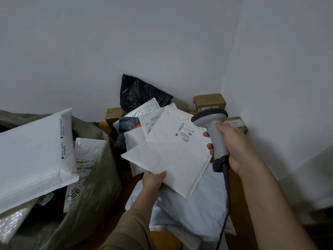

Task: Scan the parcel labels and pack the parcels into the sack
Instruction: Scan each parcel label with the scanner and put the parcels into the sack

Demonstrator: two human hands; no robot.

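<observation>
Left hand [154,181] pinches the near corner of a white bubble mailer [169,156], held aloft above the heap of waiting parcels [189,213], label [184,132] facing up. Right hand [232,141] is wrapped round the grip of a corded barcode scanner [212,129], whose head sits just beside that label. The mailer looks light, creased and floppy; a corner hold probably lets it sag, so an edge grasp would likely serve better. The woven sack [93,186] stands to the left, already holding mailers.
</observation>
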